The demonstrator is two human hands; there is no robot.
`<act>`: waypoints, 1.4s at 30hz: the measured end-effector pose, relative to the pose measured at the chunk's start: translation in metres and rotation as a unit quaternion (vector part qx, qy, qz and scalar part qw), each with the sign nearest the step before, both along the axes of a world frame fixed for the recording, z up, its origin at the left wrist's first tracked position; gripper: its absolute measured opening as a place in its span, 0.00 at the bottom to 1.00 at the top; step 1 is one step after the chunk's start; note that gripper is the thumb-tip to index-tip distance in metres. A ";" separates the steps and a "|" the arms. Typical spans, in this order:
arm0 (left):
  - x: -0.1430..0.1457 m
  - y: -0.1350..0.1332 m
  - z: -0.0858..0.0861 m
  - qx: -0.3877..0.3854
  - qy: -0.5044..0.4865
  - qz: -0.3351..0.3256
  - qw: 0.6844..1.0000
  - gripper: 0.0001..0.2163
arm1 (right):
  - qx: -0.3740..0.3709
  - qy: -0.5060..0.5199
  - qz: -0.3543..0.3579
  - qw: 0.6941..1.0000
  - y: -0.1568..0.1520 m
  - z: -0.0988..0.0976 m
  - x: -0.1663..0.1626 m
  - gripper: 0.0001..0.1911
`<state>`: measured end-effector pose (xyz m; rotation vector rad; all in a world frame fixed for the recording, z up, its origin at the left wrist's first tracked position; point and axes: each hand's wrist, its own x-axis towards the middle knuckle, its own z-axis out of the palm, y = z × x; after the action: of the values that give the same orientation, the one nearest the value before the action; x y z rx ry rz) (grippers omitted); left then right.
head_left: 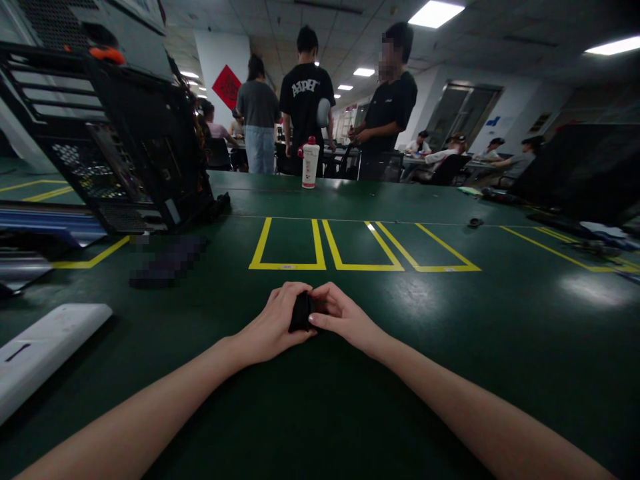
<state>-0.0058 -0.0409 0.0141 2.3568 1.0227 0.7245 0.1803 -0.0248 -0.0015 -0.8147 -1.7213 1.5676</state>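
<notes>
- Around us stretches a wide office-like room, its pale ceiling (270, 37) set with bright rectangular light panels (436, 13); three standing people (307, 93) gather beyond the table, and seated people (440, 163) fill the back right.
- The long, dark green, smooth-topped table (320, 413) catches the lamps in soft glare and runs away past a thin seam.
- At its left stands an open black metal computer case (167, 160), pushed aside, I'd judge, to leave working room in the middle.
- A long white plastic box-like device (55, 340) lies at the near left, well apart from the hands.
- Three yellow tape outlines (287, 267) sit just ahead of the hands, probably marking out places.
- A white bottle with a red lid (310, 165) stands upright beyond them.
- The left hand (273, 323) is curled around one side of the piece, fingers over it and thumb below.
- The right hand (350, 323) pinches the other side with thumb and fingers, seemingly so both steady it.
- Between them is that small, black, blocky piece (300, 312), low over the table; whether it touches, I can't tell.
</notes>
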 end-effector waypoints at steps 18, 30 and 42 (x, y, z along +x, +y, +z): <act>0.001 0.001 -0.002 -0.001 0.002 0.004 1.000 0.25 | 0.015 -0.023 -0.022 0.999 -0.001 -0.002 -0.001 0.14; -0.001 0.000 -0.002 -0.008 -0.002 0.009 1.000 0.25 | 0.010 -0.020 -0.028 0.999 -0.002 0.000 -0.002 0.11; 0.000 0.000 -0.002 -0.010 -0.003 0.008 1.000 0.24 | 0.005 0.000 0.002 1.000 -0.002 0.000 0.001 0.17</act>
<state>-0.0055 -0.0407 0.0124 2.3290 1.0432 0.7243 0.1812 -0.0267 -0.0019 -0.8069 -1.7310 1.5613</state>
